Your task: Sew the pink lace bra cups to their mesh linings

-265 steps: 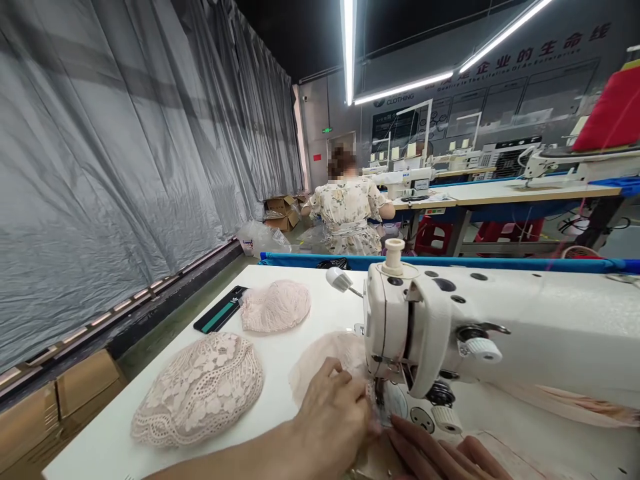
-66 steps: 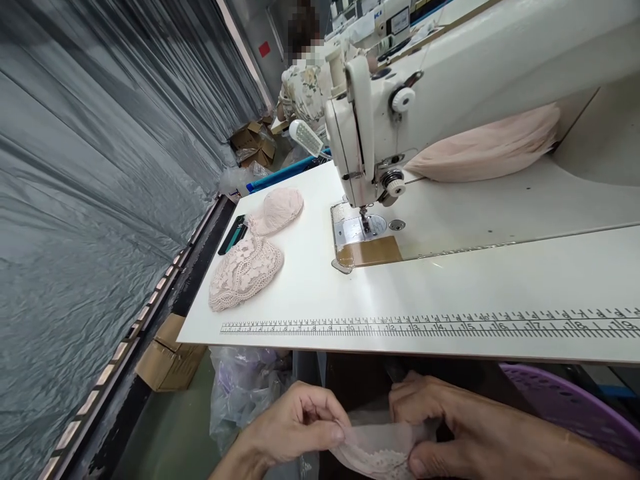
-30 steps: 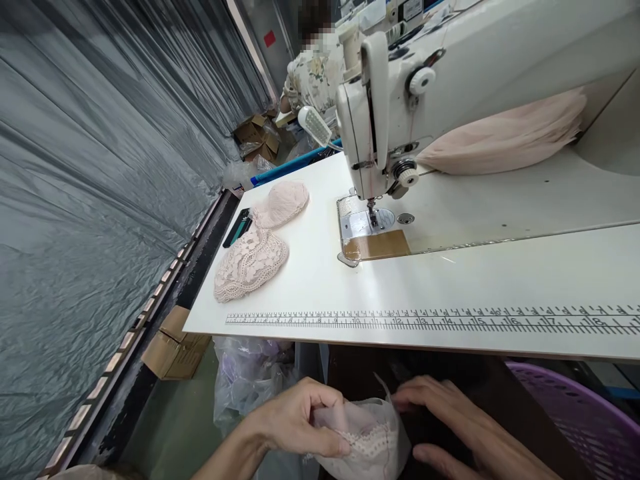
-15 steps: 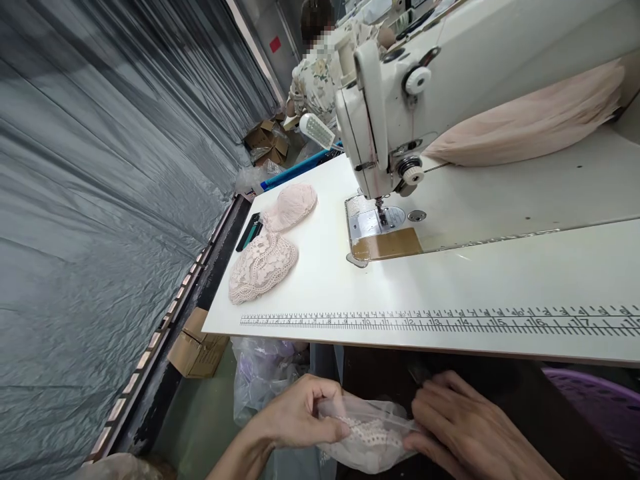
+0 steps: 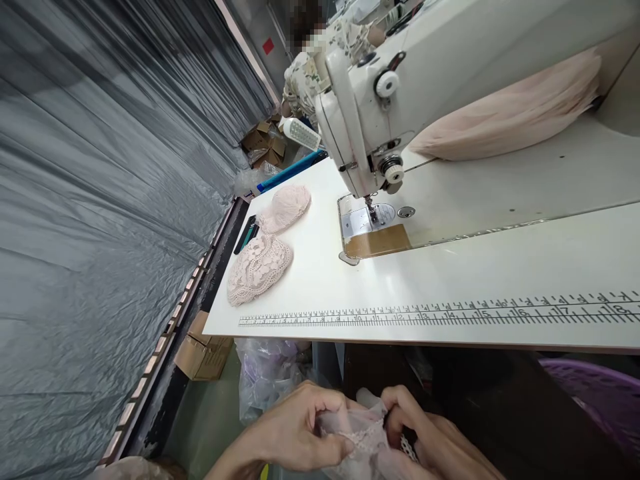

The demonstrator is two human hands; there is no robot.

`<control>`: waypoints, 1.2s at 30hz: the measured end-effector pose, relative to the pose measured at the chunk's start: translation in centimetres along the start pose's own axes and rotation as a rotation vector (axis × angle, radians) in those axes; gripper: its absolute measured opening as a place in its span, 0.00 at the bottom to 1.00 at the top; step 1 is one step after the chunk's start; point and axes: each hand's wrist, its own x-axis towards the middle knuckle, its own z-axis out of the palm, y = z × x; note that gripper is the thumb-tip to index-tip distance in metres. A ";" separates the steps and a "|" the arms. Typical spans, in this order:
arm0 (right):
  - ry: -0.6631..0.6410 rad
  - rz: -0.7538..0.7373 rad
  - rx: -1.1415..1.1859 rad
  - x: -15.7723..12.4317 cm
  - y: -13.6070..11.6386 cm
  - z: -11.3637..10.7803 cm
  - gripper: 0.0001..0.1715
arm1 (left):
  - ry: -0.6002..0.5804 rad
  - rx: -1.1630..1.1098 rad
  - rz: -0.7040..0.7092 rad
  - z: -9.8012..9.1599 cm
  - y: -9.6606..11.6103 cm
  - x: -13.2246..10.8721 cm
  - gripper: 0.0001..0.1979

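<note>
Below the table's front edge, my left hand pinches a piece of sheer pale fabric with lace trim between thumb and fingers. On the other side of it, my right hand is closed on the same fabric, fingers curled, with a bit of lace edging showing beneath them. Part of the fabric runs out of the bottom of the view. A pale pink lace cup lies on the table's left end, and a smoother pink cup touches it from behind.
A white sewing machine stands on the white table, which has a printed ruler along its front. Pink tulle lies under the machine arm. A purple basket is at lower right. Another person sits behind the machine.
My right hand has moved left, closer to my left hand, and the fabric between them is now bunched rather than stretched out. The view has shifted slightly.
</note>
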 end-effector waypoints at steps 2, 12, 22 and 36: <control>0.016 -0.010 -0.129 0.5 0.2 0.1 0.18 | -0.006 0.034 -0.010 0.0 0.5 -0.1 0.13; 0.125 -0.247 -0.233 0.6 -1.3 -1.4 0.07 | -0.027 0.053 0.014 0.2 0.9 0.1 0.10; 0.370 -0.274 -0.456 2.7 4.2 -3.6 0.15 | -0.033 -0.042 -0.013 -0.6 2.2 -0.5 0.09; -0.269 -0.079 0.055 2.1 -3.0 -6.4 0.19 | -0.196 0.082 0.001 -2.4 2.2 0.9 0.13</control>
